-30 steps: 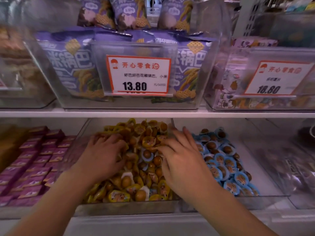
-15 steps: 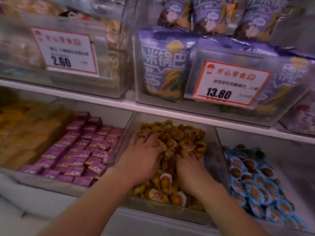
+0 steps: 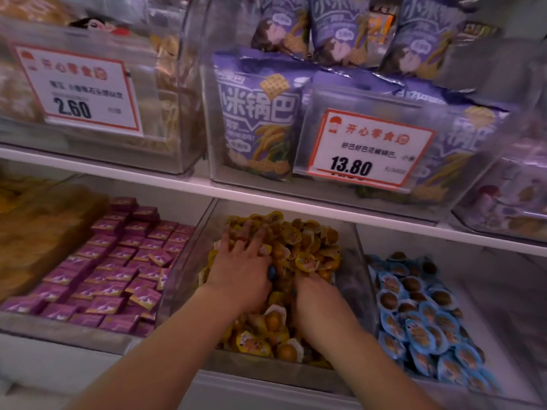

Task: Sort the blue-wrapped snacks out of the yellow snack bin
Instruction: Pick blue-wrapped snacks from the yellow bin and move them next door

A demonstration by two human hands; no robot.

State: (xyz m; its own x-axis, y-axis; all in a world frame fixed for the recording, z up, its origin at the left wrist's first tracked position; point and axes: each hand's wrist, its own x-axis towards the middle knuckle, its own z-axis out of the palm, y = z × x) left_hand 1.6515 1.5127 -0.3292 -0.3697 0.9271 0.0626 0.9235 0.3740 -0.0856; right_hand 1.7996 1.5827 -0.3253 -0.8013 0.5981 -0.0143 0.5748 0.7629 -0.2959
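Your left hand point(image 3: 241, 269) lay flat on the heap of yellow-wrapped snacks point(image 3: 307, 247), fingers spread and straight, gripping nothing. Your right hand point(image 3: 315, 294) was dug into the same heap, its fingers buried out of sight, so you could not tell whether they were curled round anything. Both hands were inside the clear yellow snack bin point(image 3: 189, 261), on the lower shelf. One blue-wrapped snack point(image 3: 271, 272) peeked out of the yellow pile between your two hands, just beside the thumb edge of your left hand. Whether that hand touched it could not be told.

Next bin to your right held the pile of blue-wrapped snacks point(image 3: 420, 315), apart from the yellow ones behind a clear wall. To your left sat a tray of purple packets point(image 3: 112, 261). On the shelf above stood purple snack bags point(image 3: 257, 125), with a price card reading 13.80 point(image 3: 370, 149) clipped in front and another reading 2.60 point(image 3: 78, 90) further left.
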